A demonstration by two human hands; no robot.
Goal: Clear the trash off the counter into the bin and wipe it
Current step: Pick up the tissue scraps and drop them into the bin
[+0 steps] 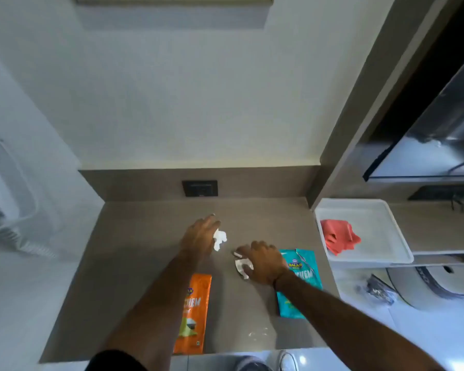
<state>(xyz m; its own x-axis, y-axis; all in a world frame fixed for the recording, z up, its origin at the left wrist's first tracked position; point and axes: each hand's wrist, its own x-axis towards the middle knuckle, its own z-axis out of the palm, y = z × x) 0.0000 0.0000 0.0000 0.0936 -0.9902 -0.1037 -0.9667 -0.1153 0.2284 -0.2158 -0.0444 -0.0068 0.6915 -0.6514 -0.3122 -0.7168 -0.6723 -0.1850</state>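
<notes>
Both of my hands are over the grey-brown counter [134, 263]. My left hand [200, 236] is closing on a crumpled white paper [220, 239] near the counter's middle. My right hand [263, 262] presses down on a second crumpled white paper [242, 265] and curls over it. An orange snack packet [192, 314] lies flat near the front edge, partly under my left forearm. A teal snack packet [298, 279] lies flat to the right, partly hidden by my right wrist. A few pale crumbs [257, 333] sit near the front edge.
A white tray [373, 223] on a shelf to the right holds a red cloth [338, 235]. Below it on the floor stands a round white bin-like object [439, 282] beside dark crumpled trash [378, 289]. A black wall socket [199, 188] sits on the backsplash.
</notes>
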